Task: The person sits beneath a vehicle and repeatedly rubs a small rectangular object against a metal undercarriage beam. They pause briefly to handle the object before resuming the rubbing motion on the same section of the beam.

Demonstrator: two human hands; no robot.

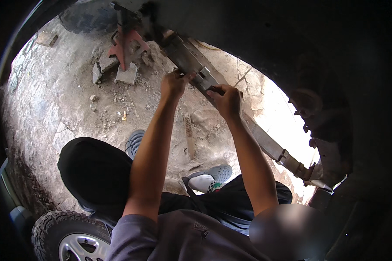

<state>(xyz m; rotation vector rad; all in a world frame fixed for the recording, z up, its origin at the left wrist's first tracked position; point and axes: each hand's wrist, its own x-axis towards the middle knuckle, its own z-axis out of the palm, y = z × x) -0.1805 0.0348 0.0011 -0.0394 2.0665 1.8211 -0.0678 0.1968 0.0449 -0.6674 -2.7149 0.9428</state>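
Long leaf spring (265,143) runs diagonally beneath the dark vehicle body, with a grey metal bracket (207,80) on its upper part. My left hand (175,85) has its fingers closed on the bracket's upper-left edge, beside a small opening in the metal. At the bracket's lower-right end, my right hand (225,98) grips it with thumb and bent fingers. Some of the fingertips are hidden behind the metal, and I cannot tell whether the bracket is fixed to the spring.
A red jack stand (124,48) stands on broken blocks (126,76) at upper left, near a dark tyre (85,21). An alloy wheel (65,230) sits at lower left. My bent legs and sandalled feet are on dusty concrete (74,113). Dark undercarriage (292,52) hangs overhead at right.
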